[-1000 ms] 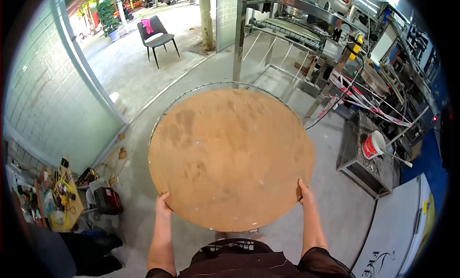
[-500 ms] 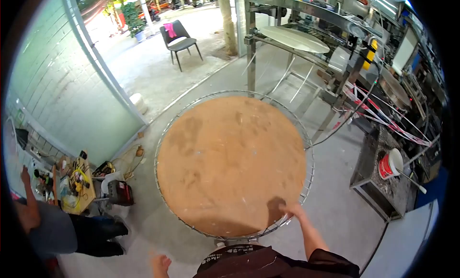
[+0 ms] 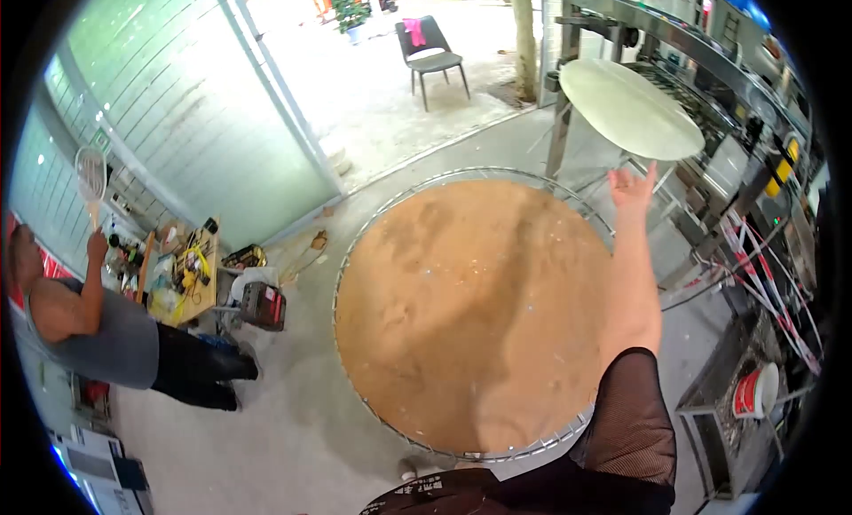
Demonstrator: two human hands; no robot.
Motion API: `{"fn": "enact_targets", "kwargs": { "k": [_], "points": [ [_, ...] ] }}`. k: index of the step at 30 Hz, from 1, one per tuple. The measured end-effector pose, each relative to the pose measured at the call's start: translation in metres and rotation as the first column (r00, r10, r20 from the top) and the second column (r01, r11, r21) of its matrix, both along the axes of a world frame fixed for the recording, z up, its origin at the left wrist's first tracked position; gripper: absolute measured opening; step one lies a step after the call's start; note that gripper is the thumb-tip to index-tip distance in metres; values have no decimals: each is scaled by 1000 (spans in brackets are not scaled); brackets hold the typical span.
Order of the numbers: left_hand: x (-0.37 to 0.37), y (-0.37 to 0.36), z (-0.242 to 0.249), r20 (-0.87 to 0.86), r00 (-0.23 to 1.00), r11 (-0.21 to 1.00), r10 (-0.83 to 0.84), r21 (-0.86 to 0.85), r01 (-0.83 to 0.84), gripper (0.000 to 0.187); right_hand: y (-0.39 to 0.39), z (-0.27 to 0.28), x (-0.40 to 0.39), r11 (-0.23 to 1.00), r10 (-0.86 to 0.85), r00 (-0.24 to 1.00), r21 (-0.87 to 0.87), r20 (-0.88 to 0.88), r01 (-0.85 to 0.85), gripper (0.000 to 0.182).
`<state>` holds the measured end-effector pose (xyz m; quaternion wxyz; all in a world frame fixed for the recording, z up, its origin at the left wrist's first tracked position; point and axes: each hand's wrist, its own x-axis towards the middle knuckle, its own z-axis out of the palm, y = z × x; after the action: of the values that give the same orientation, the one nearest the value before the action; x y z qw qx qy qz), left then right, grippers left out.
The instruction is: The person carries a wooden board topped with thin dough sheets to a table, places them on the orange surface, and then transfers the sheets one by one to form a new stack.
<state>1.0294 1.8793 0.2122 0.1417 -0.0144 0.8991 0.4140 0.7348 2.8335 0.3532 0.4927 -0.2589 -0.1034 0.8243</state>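
My right hand (image 3: 632,191) reaches far forward over the edge of a big round table, palm up. Its fingers are apart, one stretched up to the near edge of a pale, flat oval panel (image 3: 630,111). The panel leans at a tilt against a metal machine frame (image 3: 565,129), its broad face towards me. Below my arm spreads the round brown top (image 3: 461,311), ringed by a wire-like metal rim (image 3: 335,315). My forearm covers part of its right side. My left hand is out of sight.
At left a person (image 3: 106,329) holds up a racket-shaped swatter (image 3: 91,178). Behind them, a cluttered bench (image 3: 191,275) stands near a red-black box (image 3: 264,306). A red-white bucket (image 3: 755,391) sits right, below striped tape (image 3: 763,289). Outside is a chair (image 3: 432,54).
My right hand has gone from the round top's near rim to the pale panel, which now shows more of its face. My left hand has left the view; the person at left has raised the swatter.
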Motion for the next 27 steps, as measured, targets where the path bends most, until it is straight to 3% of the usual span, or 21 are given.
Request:
{"fn": "enact_targets", "kwargs": {
  "k": [1, 2, 3, 5, 6, 7, 8, 9, 10, 11, 12, 13, 14, 15, 17, 18, 20, 22, 24, 27],
  "points": [
    [8, -2, 1, 43, 999, 1000, -18, 5, 18, 11, 2, 4, -5, 999, 26, 999, 23, 33, -27, 75],
    [-7, 21, 20, 629, 578, 720, 520, 41, -693, 16, 6, 6, -10, 998, 51, 997, 46, 66, -54, 70],
    [-16, 32, 28, 611, 578, 743, 541, -25, -669, 23, 11, 8, -12, 994, 73, 992, 72, 98, -80, 65],
    [-19, 27, 16, 579, 620, 813, 530, -139, -565, 32, 21, 3, -7, 951, 274, 961, 133, 46, -278, 39],
    [-19, 13, -5, 567, 655, 852, 500, -183, -491, 34, 45, -23, -15, 908, 276, 961, 335, -28, -251, 19],
    [-20, 13, -10, 485, 728, 874, 485, -274, -401, 34, 91, -55, -23, 931, 192, 978, 301, 78, -206, 9],
    [-13, 1, -25, 420, 799, 901, 430, -249, -354, 33, 97, -66, -20, 861, 326, 942, 388, 73, -328, 8],
    [-22, 18, -6, 392, 869, 925, 300, -341, -166, 35, 69, -58, -15, 893, 224, 963, 363, 151, -265, 10],
    [-14, 17, -19, 235, 919, 914, 317, -336, -230, 35, -1, -25, 0, 846, 118, 955, 476, 271, -240, 12],
    [-4, 15, -26, 220, 917, 912, 333, -321, -254, 35, -14, -26, 7, 819, 192, 938, 480, 287, -315, 14],
    [1, 23, -10, 225, 916, 923, 332, -279, -266, 36, 22, -60, 7, 779, 352, 879, 420, 322, -466, 14],
    [8, 25, 1, 228, 922, 937, 314, -231, -262, 38, -33, -48, 18, 810, 310, 877, 380, 367, -446, 15],
    [19, 21, 6, 240, 900, 924, 365, -212, -318, 39, -94, -31, 33, 772, 294, 828, 392, 477, -500, 19],
    [32, 15, 7, 256, 878, 912, 404, -191, -363, 39, -94, -52, 36, 655, 385, 709, 366, 591, -661, 24],
    [72, -8, 1, 288, 838, 886, 464, -169, -432, 41, -175, -58, 47, 704, 405, 687, 273, 603, -655, 26],
    [100, -26, -14, 300, 809, 863, 506, -176, -474, 41, -230, -39, 67, 603, 392, 509, 204, 766, -771, 26],
    [168, -65, -56, 322, 747, 813, 581, -194, -548, 41, -273, -73, 74, 371, 637, 320, 84, 701, -925, 24],
    [238, -96, -64, 337, 691, 769, 639, -254, -587, 41, -344, -122, 83, 451, 631, 491, 231, 601, -862, 21],
    [316, -123, -68, 345, 585, 679, 734, -347, -647, 41, -434, -137, 101, 390, 624, 535, 366, 570, -845, 18],
    [431, -152, -61, 360, 293, 440, 886, -449, -778, 43, -547, -152, 85, 658, 673, 494, -141, 551, -740, 20]
  ]
}}
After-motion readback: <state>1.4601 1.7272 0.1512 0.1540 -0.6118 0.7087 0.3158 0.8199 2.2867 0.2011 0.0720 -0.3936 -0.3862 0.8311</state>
